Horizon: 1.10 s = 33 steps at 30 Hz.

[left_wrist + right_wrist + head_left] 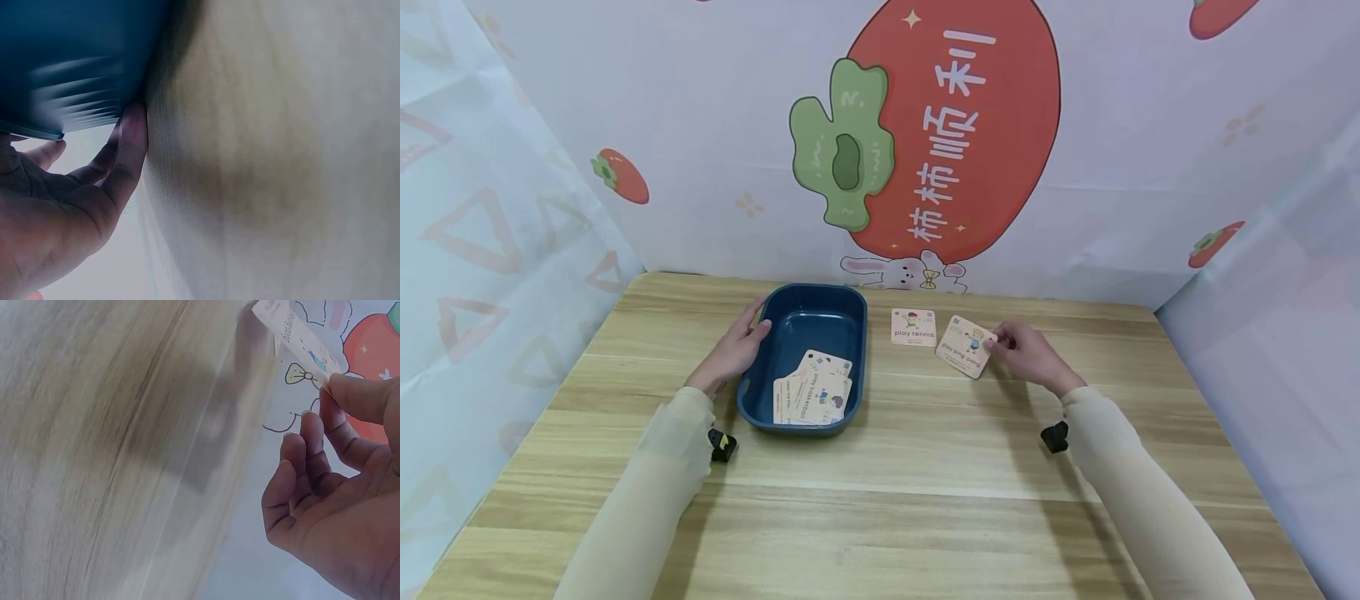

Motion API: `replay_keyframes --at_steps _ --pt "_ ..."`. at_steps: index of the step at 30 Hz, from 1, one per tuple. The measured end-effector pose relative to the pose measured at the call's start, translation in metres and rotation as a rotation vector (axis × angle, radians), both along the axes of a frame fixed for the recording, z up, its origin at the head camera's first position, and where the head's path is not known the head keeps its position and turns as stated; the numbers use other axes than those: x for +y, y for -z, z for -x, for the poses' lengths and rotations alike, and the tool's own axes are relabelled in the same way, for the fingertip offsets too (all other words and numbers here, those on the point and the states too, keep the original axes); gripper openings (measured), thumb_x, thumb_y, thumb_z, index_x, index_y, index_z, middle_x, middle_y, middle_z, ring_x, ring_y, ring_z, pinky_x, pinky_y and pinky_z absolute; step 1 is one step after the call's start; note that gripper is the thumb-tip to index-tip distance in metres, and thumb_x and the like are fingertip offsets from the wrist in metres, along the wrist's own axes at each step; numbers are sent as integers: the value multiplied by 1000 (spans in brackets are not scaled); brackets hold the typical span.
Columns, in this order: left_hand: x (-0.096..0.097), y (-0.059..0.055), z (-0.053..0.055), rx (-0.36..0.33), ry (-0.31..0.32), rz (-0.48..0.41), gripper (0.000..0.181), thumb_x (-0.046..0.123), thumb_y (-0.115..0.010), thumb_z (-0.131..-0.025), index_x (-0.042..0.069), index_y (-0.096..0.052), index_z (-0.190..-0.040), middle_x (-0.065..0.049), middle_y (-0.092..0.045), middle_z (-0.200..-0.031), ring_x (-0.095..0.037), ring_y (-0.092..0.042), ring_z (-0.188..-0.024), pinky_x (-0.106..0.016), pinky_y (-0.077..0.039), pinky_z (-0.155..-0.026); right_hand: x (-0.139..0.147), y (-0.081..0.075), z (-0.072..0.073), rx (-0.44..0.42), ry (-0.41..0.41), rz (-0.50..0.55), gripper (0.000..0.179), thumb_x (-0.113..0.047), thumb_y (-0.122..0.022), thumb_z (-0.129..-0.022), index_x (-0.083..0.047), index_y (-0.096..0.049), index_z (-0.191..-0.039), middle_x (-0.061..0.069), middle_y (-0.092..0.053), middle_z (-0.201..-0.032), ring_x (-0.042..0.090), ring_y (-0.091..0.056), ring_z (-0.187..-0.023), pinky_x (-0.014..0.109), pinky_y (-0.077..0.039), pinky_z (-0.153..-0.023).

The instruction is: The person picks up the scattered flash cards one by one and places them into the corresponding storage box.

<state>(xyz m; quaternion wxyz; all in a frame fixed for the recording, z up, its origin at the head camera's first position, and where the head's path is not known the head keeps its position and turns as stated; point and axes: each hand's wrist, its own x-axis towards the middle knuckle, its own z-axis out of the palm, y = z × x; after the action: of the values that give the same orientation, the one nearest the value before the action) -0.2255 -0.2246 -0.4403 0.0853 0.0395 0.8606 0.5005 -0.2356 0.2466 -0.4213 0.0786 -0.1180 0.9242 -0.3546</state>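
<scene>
In the head view, a deep blue plastic tray (801, 300) stands on the left, with several picture cards (823, 396) heaped in its near end. My left hand (733, 350) holds its left side, thumb at the rim and other fingers low along the outer wall (87, 81). My right hand (1026, 354) pinches one corner of a "play ping-pong" card (964, 346) between thumb and index finger. That card is tilted, and its shadow falls on the wood in the right wrist view. Left of it lies a "play tennis" card (913, 327), face up.
The wood-grain table (910, 517) ends at the back against a printed cloth (715, 108) with a large red persimmon. More cloth hangs along the left and right sides. A small black device (722, 446) sits at my left wrist, another (1055, 437) at my right.
</scene>
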Motion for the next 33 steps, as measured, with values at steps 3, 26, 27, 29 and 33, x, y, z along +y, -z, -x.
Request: replay_keyframes --at_steps 3,26,27,29,33 --pt "0 -1 -1 -3 -2 7 59 30 -30 -113 19 -4 -165 -22 -12 -167 -50 -24 -146 -69 -23 -114 -3 -3 -2 21 1 -11 16 -14 -61 -102 2 -61 -99 8 -52 -82 20 -46 -72 30 -39 -59" --pt "0 1 0 -3 -4 -6 59 28 -31 -113 20 -6 -165 -23 -15 -166 -50 -25 -146 -68 -23 -114 -31 -24 -13 150 -25 25 14 -12 -65 -101 -1 -63 -94 10 -54 -88 26 -51 -84 35 -42 -67" --pt "0 1 1 -4 -4 -6 59 28 -31 -113 20 -6 -165 -23 -16 -166 -49 -26 -146 -68 -23 -114 -32 -25 -13 153 -24 26 13 -12 -65 -101 -1 -63 -94 10 -54 -88 26 -51 -84 35 -42 -67" --pt "-1 1 1 -5 -3 -7 59 28 -31 -113 20 -5 -165 -24 -17 -165 -49 -27 -145 -68 -23 -114 -35 -27 -14 156 -23 29 12 -12 -65 -101 -1 -64 -95 10 -55 -89 27 -52 -84 36 -43 -68" --pt "-1 2 1 -5 2 -4 59 29 -31 -113 20 -5 -165 -24 -16 -166 -50 -26 -146 -69 -23 -113 -40 -31 -15 166 -28 39 12 -12 -65 -101 -1 -64 -96 11 -56 -90 27 -53 -84 37 -44 -68"
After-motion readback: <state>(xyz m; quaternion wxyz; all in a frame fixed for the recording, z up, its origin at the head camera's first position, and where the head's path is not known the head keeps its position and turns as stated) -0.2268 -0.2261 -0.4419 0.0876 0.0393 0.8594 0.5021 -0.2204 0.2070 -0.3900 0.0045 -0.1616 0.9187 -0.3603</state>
